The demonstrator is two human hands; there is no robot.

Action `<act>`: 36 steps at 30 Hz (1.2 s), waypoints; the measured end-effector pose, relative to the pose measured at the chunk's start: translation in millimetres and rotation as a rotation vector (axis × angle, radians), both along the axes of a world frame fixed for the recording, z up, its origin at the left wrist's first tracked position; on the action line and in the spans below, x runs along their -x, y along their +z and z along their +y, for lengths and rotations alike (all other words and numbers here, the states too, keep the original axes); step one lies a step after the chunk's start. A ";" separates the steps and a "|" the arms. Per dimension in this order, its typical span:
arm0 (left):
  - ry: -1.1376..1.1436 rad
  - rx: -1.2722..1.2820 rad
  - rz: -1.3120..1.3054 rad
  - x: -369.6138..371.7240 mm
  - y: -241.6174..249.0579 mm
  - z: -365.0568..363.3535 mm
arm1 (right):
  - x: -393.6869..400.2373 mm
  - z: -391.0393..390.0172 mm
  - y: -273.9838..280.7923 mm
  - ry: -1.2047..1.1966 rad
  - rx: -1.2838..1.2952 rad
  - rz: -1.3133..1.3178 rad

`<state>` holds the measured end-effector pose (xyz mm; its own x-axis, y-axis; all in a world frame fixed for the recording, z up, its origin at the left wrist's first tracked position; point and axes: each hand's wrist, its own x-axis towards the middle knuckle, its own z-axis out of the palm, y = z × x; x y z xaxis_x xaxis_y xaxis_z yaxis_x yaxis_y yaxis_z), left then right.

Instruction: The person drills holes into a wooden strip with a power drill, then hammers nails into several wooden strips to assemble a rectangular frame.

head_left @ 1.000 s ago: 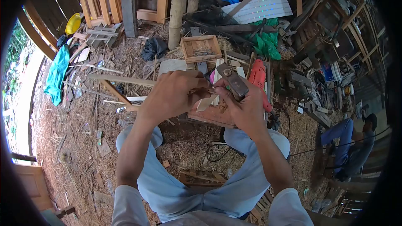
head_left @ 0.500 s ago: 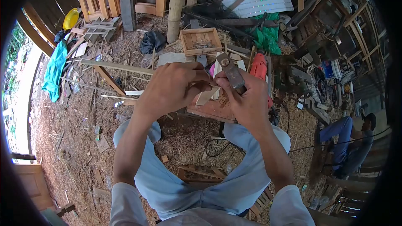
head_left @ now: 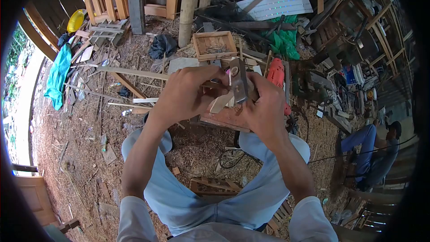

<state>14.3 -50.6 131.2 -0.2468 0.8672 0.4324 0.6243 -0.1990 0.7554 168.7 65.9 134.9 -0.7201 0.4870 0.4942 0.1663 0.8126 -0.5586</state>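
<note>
A dark metal hammer head [head_left: 239, 80] stands above the low wooden worktop [head_left: 226, 120]; my right hand [head_left: 266, 107] is closed round the hammer, its handle mostly hidden by the fingers. To its left, my left hand [head_left: 186, 92] has curled fingers pinched near a wooden strip; what lies between the fingertips is too small to tell. Pale wood pieces [head_left: 220, 102] lie beneath both hands on the worktop. Just right of the hammer, a red power tool [head_left: 276, 74] rests along the worktop's edge.
An open wooden box [head_left: 215, 45] holding nails stands beyond the hands. A black bag [head_left: 162, 47] and long wood strips [head_left: 134, 72] lie left of it. Wooden posts [head_left: 190, 11] rise behind. A seated person [head_left: 380, 157] is at the far right. Shavings cover the floor.
The hammer head has turned more upright and shifted slightly left and down. My right hand has rotated with it. My left hand's fingers have moved slightly, and the long strips at left have shifted right.
</note>
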 end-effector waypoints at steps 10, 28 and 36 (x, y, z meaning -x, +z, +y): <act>0.101 -0.043 0.157 -2.6 -3.3 4.2 | -1.3 3.9 2.8 -0.009 0.131 -0.047; 0.052 0.002 -0.112 -1.7 -14.7 19.8 | -0.1 26.6 11.8 0.076 0.696 -0.136; 0.074 -0.029 -0.143 7.1 -17.4 22.4 | 13.7 18.5 -67.4 0.163 0.762 -0.082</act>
